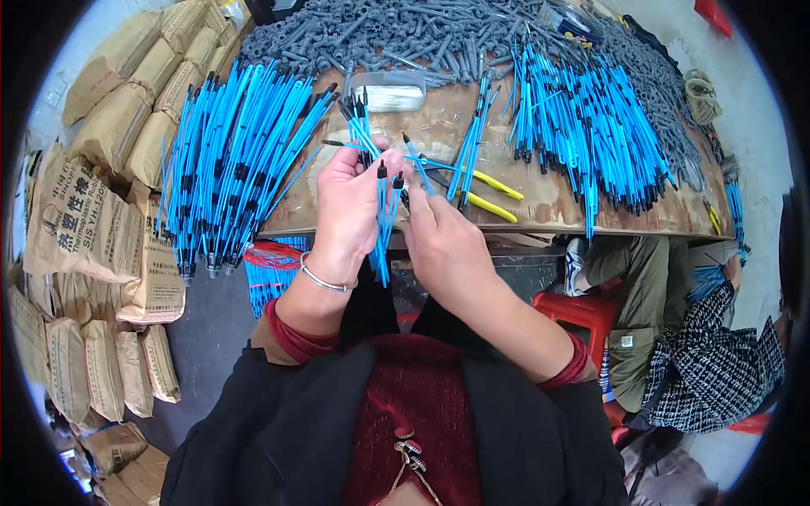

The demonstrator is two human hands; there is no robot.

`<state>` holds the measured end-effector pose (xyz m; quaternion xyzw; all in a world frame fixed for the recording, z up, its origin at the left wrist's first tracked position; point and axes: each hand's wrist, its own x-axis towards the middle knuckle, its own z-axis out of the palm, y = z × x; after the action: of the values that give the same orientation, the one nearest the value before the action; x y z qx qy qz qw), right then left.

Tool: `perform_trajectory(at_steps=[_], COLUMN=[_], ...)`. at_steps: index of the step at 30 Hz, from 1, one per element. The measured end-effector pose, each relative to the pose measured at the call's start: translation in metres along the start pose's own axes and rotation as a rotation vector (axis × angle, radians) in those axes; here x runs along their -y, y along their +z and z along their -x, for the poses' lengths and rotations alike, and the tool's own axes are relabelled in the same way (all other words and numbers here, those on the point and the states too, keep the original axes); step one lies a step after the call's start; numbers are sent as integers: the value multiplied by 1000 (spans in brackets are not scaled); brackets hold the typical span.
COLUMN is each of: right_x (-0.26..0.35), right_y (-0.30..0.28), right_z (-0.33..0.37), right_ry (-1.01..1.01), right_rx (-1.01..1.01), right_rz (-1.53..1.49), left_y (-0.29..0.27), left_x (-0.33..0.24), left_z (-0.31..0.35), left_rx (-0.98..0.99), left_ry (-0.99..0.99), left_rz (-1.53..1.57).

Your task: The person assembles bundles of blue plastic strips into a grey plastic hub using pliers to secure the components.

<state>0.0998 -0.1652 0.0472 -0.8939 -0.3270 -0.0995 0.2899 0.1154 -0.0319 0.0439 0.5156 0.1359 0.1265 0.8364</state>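
Several thin blue plastic sticks with black tips (388, 211) hang from my left hand (348, 202), which is closed around them near the table's front edge. More black-tipped ends stick up above its fingers. My right hand (451, 244) is closed just beside it, the two sets of fingertips almost touching. One blue stick (417, 156) slants down into the right fingertips, and its lower end is hidden there. Just beyond the right hand lie pliers with yellow handles (491, 179), with a few loose blue sticks (469, 152) over them.
Large bunches of blue sticks lie at left (240, 152) and right (582, 135). Grey plastic parts (405, 34) heap along the back, before them a clear box of thin white pieces (390, 94). Paper sacks (93, 211) stack at left. A person (641, 295) sits right, near a red stool (578, 310).
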Motion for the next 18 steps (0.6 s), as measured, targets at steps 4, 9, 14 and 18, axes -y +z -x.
perform_trajectory(at_steps=[4,9,14,18], right_x=[-46,-100,-122,-121], right_y=[-35,-11,15,24], right_z=[-33,-76,-85,-88], right_ry=[170,524,581,514], right_rx=[145,129,179,201], right_rz=[-137,273,279,316], left_y=[-8,-4,-3,-14], left_x=[-3,0,-2,-6], left_z=[4,6,8,6], left_rx=[-15,30,24,52], left_ry=[10,-55,-40,-26], left_rz=[-22,1,-52,-76])
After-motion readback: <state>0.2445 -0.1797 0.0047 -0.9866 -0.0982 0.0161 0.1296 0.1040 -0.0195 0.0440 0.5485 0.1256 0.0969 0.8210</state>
